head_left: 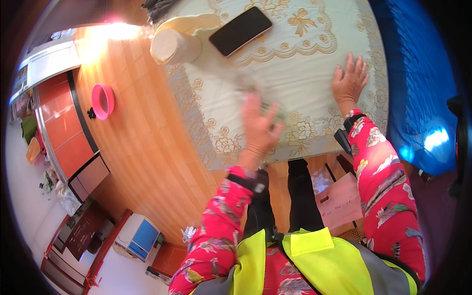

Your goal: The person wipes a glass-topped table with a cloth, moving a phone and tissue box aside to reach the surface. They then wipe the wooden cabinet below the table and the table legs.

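Note:
A patterned tablecloth (221, 110) with gold flowers covers the table before me. My left hand (259, 123) is blurred over its near left part, fingers spread; a greyish smear lies just beyond the fingertips, too blurred to name, and whether the hand holds anything cannot be told. Flat on the cloth near the right edge rests my right hand (349, 81), fingers slightly apart, holding nothing. Farther off lies a smartphone (240, 31) with a dark screen. To its left is a pale roll (176, 47) on its side, with a cream sheet or cloth (199, 24) behind it.
Dark fabric (158, 9) sits at the table's far left corner. Blue shiny sheeting (420, 92) borders the right side. On the wooden floor at left stands a pink basin (103, 101). A pink sheet of card (341, 201) is below the near edge, by my legs.

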Motion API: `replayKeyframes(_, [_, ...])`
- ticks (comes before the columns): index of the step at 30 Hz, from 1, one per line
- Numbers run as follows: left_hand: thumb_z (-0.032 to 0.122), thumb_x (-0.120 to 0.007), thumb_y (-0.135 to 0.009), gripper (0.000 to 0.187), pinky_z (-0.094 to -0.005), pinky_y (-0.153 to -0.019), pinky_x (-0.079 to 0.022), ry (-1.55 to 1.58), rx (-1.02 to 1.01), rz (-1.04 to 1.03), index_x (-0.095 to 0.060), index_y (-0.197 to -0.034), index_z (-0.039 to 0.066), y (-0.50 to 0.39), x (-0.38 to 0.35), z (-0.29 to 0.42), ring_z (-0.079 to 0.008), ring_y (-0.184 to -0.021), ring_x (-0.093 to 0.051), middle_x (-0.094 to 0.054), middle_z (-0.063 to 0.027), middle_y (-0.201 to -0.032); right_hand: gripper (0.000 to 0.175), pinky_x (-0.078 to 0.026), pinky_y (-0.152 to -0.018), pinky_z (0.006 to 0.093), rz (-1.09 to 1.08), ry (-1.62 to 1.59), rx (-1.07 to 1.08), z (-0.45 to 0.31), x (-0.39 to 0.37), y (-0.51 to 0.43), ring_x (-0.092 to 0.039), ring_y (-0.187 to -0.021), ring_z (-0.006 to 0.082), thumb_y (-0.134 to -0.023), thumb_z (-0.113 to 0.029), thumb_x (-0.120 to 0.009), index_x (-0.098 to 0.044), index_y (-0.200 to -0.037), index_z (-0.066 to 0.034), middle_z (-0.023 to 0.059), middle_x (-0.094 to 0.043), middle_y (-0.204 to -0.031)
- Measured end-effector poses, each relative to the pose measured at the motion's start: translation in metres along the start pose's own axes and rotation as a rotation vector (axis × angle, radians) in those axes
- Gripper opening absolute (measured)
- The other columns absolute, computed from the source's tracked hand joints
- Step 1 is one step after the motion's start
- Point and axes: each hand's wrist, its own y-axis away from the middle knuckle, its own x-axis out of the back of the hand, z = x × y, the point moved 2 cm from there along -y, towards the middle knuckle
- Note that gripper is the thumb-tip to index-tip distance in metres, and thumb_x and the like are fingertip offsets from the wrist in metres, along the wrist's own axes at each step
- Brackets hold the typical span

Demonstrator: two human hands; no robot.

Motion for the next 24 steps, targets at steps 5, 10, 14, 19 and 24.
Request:
replayKeyframes(5, [0.011,-0.070,-0.068,0.053,-0.0549,-0.110,-0.031,0.085,-0.134,-0.146,-0.064,-0.120,0.016,0.068,-0.010,0.020,-0.0404,-0.137,-0.034,-0.038,-0.0215,-0.147,0.058,-0.020,-0.111,0.0583,0.027,0.010,0.028,0.006,-0.007,0.000,-0.029,-0.139,0.0380,-0.090,-0.037,-0.054,-0.041,-0.142,-0.0163,0.0183,-0.037,-0.147])
replayKeyframes(10, [0.022,-0.074,-0.077,0.040,-0.0513,-0.109,-0.034,-0.064,-0.089,0.025,-0.067,-0.115,0.011,0.108,0.042,-0.066,-0.0423,-0.133,-0.040,-0.044,-0.0228,-0.141,0.057,-0.021,-0.111,0.0582,0.044,-0.013,0.042,0.009,-0.007,-0.001,-0.029,-0.139,0.0382,-0.090,-0.037,-0.053,-0.041,-0.142,-0.0166,0.0187,-0.036,-0.148])
replayKeyframes(14, [0.019,-0.071,-0.080,0.043,-0.0516,-0.111,-0.032,-0.151,-0.001,0.028,-0.064,-0.121,0.009,0.101,0.078,-0.116,-0.0436,-0.134,-0.038,-0.043,-0.0242,-0.142,0.056,-0.023,-0.109,0.0594,0.042,-0.009,0.047,0.010,-0.007,0.001,-0.029,-0.138,0.0388,-0.091,-0.037,-0.053,-0.042,-0.142,-0.0161,0.0189,-0.037,-0.146])
replayKeyframes(19, [0.017,-0.069,-0.081,0.046,-0.0539,-0.110,-0.031,-0.183,0.240,0.280,-0.060,-0.125,0.007,0.108,0.067,-0.120,-0.0476,-0.132,-0.036,-0.041,-0.0285,-0.141,0.056,-0.023,-0.109,0.0597,0.057,-0.024,0.059,0.013,-0.009,0.000,-0.031,-0.136,0.0393,-0.090,-0.039,-0.053,-0.043,-0.141,-0.0164,0.0186,-0.039,-0.143])
replayKeyframes(24, [0.015,-0.066,-0.083,0.046,-0.0569,-0.110,-0.027,-0.238,0.415,0.375,-0.058,-0.128,0.008,0.148,0.049,-0.089,-0.0488,-0.135,-0.029,-0.035,-0.0302,-0.143,0.057,-0.022,-0.109,0.0594,0.066,-0.020,0.054,0.012,-0.011,-0.002,-0.031,-0.136,0.0395,-0.090,-0.040,-0.053,-0.042,-0.141,-0.0170,0.0183,-0.039,-0.144])
